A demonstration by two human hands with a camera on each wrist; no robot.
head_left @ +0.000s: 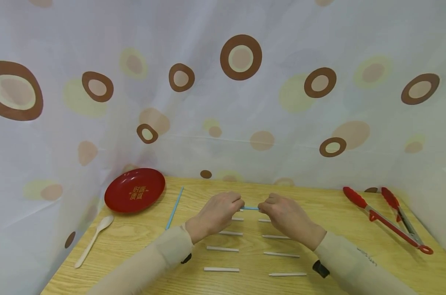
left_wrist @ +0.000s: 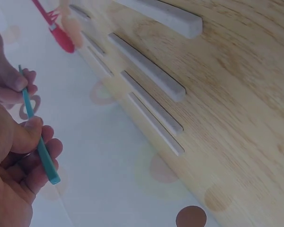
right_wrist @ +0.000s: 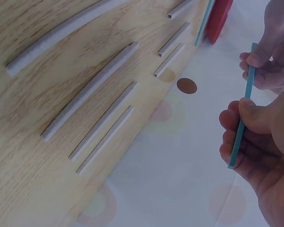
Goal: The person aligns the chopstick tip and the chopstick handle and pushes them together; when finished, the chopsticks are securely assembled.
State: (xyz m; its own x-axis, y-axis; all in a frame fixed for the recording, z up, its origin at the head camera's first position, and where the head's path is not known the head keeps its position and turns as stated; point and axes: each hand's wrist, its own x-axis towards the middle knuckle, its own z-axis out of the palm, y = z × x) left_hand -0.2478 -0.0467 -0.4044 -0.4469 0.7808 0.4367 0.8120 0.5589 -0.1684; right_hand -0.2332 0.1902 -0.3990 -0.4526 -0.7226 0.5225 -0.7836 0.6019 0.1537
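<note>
A thin blue stick (head_left: pixel 250 208) is held level between two hands, above the far part of the table. My left hand (head_left: pixel 216 214) pinches one end between thumb and fingers, and my right hand (head_left: pixel 290 216) pinches the other. In the left wrist view the stick (left_wrist: pixel 48 165) runs past the left thumb across the curled fingers. The right wrist view shows the same stick (right_wrist: pixel 249 85) under the right thumb. Below the hands lie white sticks in two columns, a left one (head_left: pixel 221 269) and a right one (head_left: pixel 287 274), several in each, some partly hidden by the hands.
Another blue stick (head_left: pixel 174 208) lies left of the hands. Farther left are a red plate (head_left: pixel 116 196) with gold characters and a pale spoon (head_left: pixel 93 241). Red-tipped tongs (head_left: pixel 392 229) lie at the right. A patterned cloth (head_left: pixel 193 110) hangs behind the wooden table (head_left: pixel 134 246).
</note>
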